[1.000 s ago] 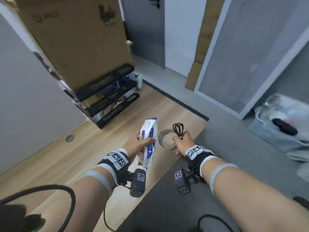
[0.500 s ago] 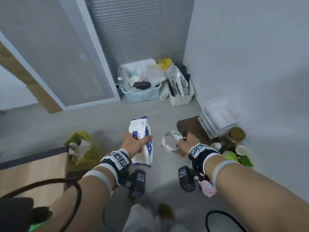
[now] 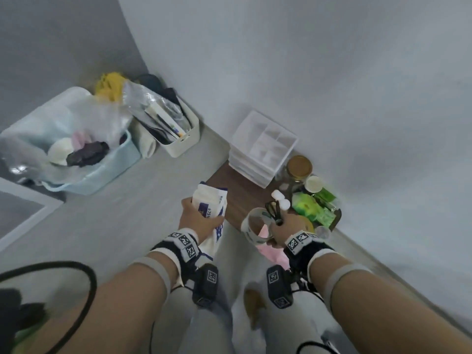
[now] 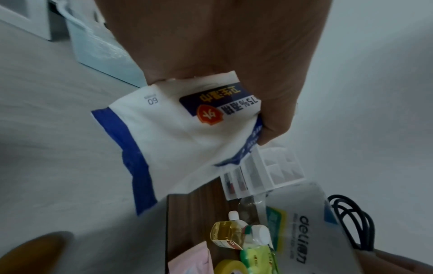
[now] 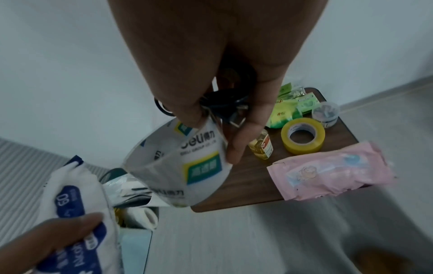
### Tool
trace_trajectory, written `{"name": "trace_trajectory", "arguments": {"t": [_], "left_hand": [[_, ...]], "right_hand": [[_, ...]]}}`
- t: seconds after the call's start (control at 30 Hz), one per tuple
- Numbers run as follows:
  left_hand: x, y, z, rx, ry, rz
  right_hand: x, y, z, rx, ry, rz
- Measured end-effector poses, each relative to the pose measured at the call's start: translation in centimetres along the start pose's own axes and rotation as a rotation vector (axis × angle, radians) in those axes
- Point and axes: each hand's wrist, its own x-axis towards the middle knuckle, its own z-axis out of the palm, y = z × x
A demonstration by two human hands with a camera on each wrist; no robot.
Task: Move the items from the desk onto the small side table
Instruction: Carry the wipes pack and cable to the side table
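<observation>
My left hand (image 3: 196, 217) grips a white and blue pack of wipes (image 3: 210, 205) just off the near left corner of the small dark-wood side table (image 3: 237, 192). In the left wrist view the pack of wipes (image 4: 178, 140) hangs from my fingers above the floor. My right hand (image 3: 281, 223) pinches a clear tape roll (image 3: 252, 226) together with black elastic loops (image 3: 273, 209) over the table's near edge. The right wrist view shows the tape roll (image 5: 182, 166) above the side table (image 5: 246, 185).
On the side table lie a white organiser (image 3: 263, 146), a jar (image 3: 298, 169), green packs (image 3: 311, 208), a yellow tape roll (image 5: 302, 135), a small oil bottle (image 5: 260, 146) and a pink pack (image 5: 332, 172). A light-blue bin (image 3: 84, 175) and a white bin (image 3: 178, 134) stand left. A wall runs behind.
The view has swung from the desk to the corner. Both hands, holding the same items, have come closer to the side table; the right hand is now over its edge.
</observation>
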Motion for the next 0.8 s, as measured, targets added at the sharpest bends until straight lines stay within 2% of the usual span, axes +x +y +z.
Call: {"name": "trace_trajectory", "arguments": {"t": [0.13,0.3,0.4,0.5,0.63,0.8], "left_hand": [[9.1,0.3,3.3,0.142,-0.023,0.033],[18.6,-1.0,7.7,0.422,-0.006,0.169],[23.9,-2.2,10.3,0.557,0.000,0.199],[28.6,-3.3,12.9,0.646,-0.005,0.207],[33.1,-4.5,15.8,0.695,0.001,0.217],[35.8,-5.5,17.9,0.712,0.071,0.225]], "right_hand": [[9.7,1.1,4.5,0.052,0.005,0.063],[17.8,1.6,8.2,0.084,0.052,0.082],[22.8,2.3,10.8,0.122,0.053,0.075],[26.7,2.2,12.1,0.025,0.113,0.045],[30.3,2.1,14.1,-0.029,0.216,0.000],[33.3,1.8,15.5,0.006,0.306,0.016]]}}
